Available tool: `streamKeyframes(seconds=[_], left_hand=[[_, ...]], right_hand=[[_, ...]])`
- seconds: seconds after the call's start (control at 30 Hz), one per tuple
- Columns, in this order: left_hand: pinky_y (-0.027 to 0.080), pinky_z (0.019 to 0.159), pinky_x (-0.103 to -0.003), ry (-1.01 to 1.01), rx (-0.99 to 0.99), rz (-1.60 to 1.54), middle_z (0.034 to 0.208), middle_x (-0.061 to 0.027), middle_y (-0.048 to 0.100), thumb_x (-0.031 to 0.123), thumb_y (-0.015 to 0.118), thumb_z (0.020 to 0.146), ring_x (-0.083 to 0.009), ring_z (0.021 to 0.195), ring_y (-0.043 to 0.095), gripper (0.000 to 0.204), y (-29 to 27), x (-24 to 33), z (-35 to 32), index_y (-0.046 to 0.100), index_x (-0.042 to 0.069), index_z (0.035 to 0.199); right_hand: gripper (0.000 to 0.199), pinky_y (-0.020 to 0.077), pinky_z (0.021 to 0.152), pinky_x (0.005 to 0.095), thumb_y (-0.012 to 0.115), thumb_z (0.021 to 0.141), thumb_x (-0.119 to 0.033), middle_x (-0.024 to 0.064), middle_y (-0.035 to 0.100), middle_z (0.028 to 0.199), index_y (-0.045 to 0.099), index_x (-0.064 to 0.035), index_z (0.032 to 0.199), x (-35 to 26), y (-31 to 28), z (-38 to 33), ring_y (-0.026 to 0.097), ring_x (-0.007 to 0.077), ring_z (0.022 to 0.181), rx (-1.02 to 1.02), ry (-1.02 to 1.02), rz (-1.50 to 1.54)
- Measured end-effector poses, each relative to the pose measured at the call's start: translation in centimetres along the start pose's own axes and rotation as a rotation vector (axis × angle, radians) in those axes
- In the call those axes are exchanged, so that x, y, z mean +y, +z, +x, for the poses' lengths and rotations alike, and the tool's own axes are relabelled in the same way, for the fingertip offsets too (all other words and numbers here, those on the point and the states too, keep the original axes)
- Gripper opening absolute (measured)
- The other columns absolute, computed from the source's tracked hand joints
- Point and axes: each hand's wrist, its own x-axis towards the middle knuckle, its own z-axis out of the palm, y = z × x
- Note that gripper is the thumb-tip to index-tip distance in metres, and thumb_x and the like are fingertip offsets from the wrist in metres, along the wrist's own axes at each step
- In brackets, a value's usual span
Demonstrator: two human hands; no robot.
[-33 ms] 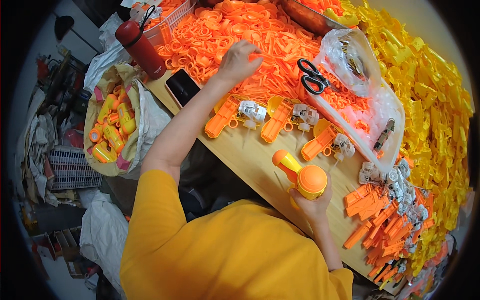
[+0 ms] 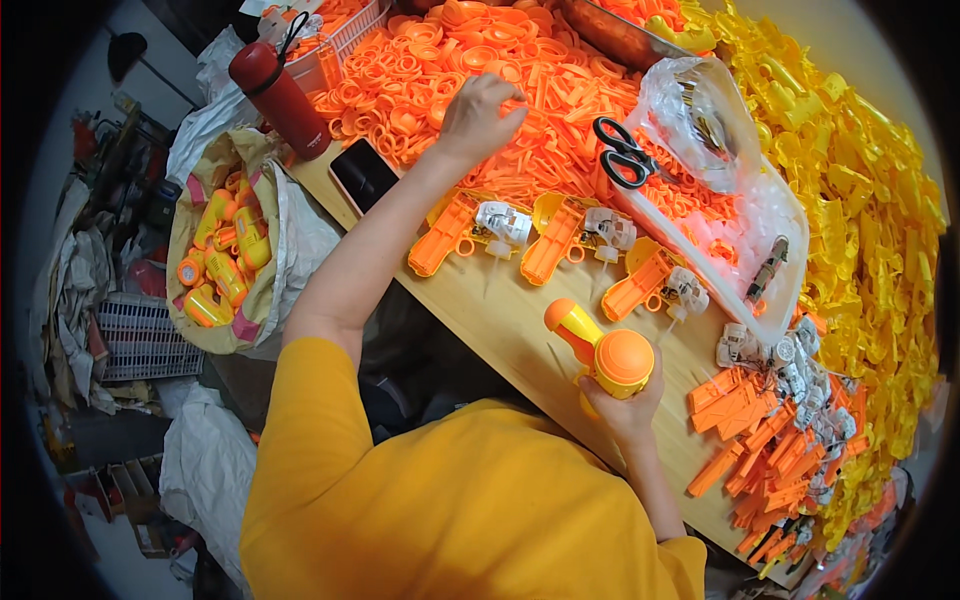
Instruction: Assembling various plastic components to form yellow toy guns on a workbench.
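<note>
Little changed: left hand [image 2: 478, 120] over orange parts [image 2: 575, 115], right hand [image 2: 632, 412] holding orange-topped piece [image 2: 623, 362].

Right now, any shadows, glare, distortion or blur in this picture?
In the head view, corners go black at the fisheye rim; the clear plastic bag shows highlights; faint shadows streak the wooden tabletop; the yellow-orange piece in the right hand looks fairly sharp.

- Hands: two, left hand [image 2: 482, 122] and right hand [image 2: 630, 410].
- Closed orange-and-yellow unit [image 2: 621, 362]: one.
- Open orange housings [image 2: 441, 240]: three, each with one white mechanism [image 2: 504, 222].
- Red flask [image 2: 283, 103]: one.
- Phone [image 2: 363, 177]: one.
- Black-handled scissors [image 2: 627, 170]: one pair.
- Open sack [image 2: 240, 149]: one; orange-and-yellow pieces [image 2: 228, 280] inside overlap, count not determinable.
- Loose orange parts [image 2: 480, 42]: heaped, too many to count.
- Loose yellow parts [image 2: 800, 102]: heaped, likewise uncountable.
</note>
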Motion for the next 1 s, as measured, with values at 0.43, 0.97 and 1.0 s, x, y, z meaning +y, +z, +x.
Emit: streamKeyframes(seconds=[0.43, 0.97, 1.0], left_hand=[[0.052, 0.083, -0.044, -0.473, -0.396, 0.133, 0.105, -0.0190, 0.066, 0.027, 0.063, 0.083, -0.0345, 0.099, 0.064, 0.032, 8.8, 2.3, 7.9, 0.066, 0.003, 0.105], [0.031, 0.047, -0.028, -0.851, -0.095, -0.832, 0.068, 0.0018, 0.040, 0.028, 0.052, 0.092, -0.0080, 0.053, 0.035, 0.023, -1.4, 3.6, 1.5, 0.048, 0.008, 0.102], [0.025, 0.045, -0.024, -1.005, -0.102, -0.950, 0.065, 0.0042, 0.033, 0.029, 0.053, 0.093, -0.0050, 0.051, 0.030, 0.017, -2.3, 5.7, 1.3, 0.048, 0.012, 0.098]], right_hand=[[0.063, 0.0520, 0.075, 0.0312, 0.084, 0.061, -0.009, 0.0080, 0.065, 0.093, 0.050, -0.0024, 0.113, -1.0, 1.1, -0.3, 0.066, 0.0183, 0.082, 0.053, -0.149, -0.163], [0.056, 0.0487, 0.093, 0.0466, 0.052, 0.084, -0.030, 0.0165, 0.060, 0.119, 0.045, -0.0003, 0.130, -0.3, -1.6, 0.1, 0.061, 0.0296, 0.105, -0.101, 0.612, 1.002], [0.054, 0.0484, 0.094, 0.0459, 0.052, 0.085, -0.030, 0.0163, 0.059, 0.121, 0.046, -0.0003, 0.130, -0.7, -1.7, -0.1, 0.061, 0.0292, 0.106, -0.120, 0.630, 1.085]])
